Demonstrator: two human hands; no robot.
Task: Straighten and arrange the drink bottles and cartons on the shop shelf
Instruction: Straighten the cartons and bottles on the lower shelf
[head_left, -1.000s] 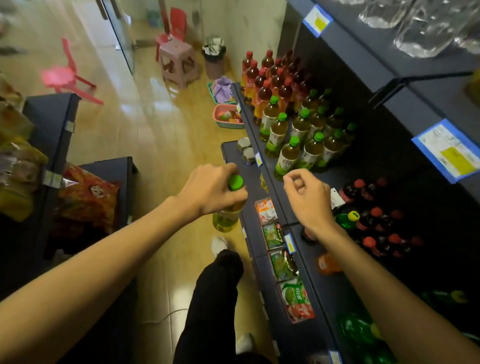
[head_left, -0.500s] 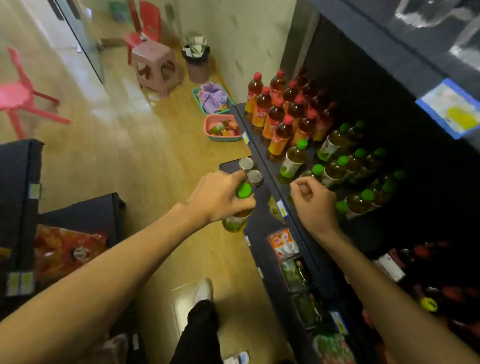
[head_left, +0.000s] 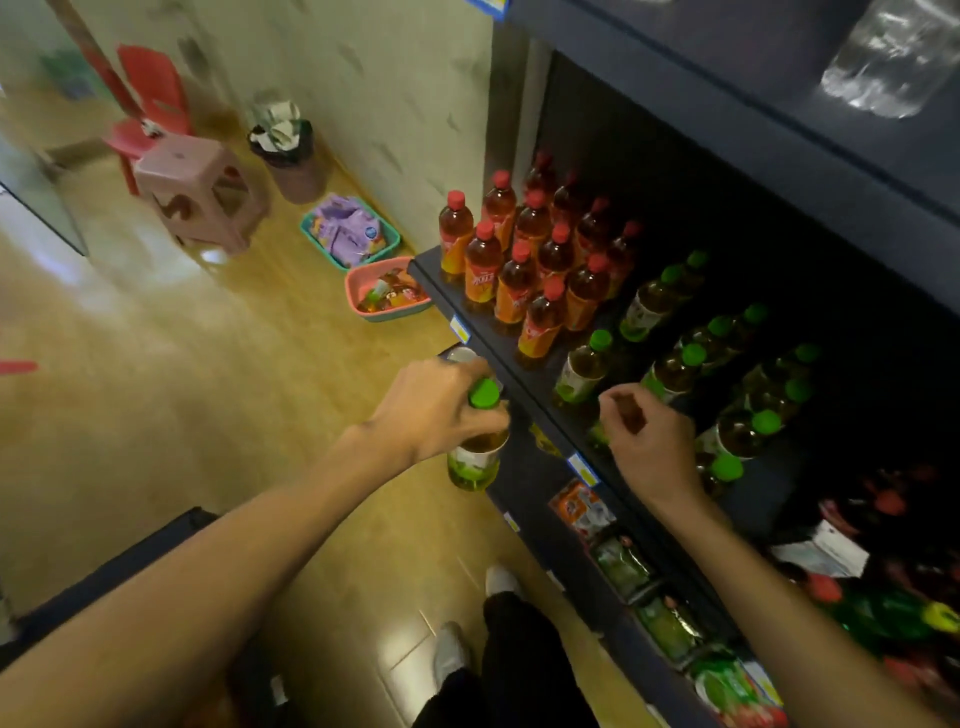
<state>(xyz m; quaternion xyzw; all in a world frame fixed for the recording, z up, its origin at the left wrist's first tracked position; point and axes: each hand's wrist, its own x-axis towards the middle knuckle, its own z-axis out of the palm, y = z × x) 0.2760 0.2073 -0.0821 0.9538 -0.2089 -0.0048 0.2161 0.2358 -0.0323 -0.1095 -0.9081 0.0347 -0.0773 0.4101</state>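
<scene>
My left hand (head_left: 431, 410) grips the neck of a green-capped tea bottle (head_left: 475, 457), upright in the air just off the front edge of the dark shelf (head_left: 524, 384). My right hand (head_left: 649, 441) hovers over the shelf's front edge with fingers curled, covering the top of a bottle of which only a green sliver (head_left: 597, 435) shows; I cannot tell whether it grips it. Green-capped tea bottles (head_left: 675, 374) stand in loose rows behind it. Red-capped tea bottles (head_left: 519, 270) are packed together at the shelf's far end.
Below are a lower ledge with snack packets (head_left: 623, 566) and more bottles (head_left: 883, 613) in shadow. On the floor stand a pink basket (head_left: 387, 291), a teal basket (head_left: 350, 234), a pink stool (head_left: 202, 192) and a bin (head_left: 285, 150). My leg (head_left: 509, 649) is by the shelf.
The view has swung left and up along the shelf, bringing the red-capped bottles closer. My left hand keeps the bottle; my right hand has moved over the green-capped rows.
</scene>
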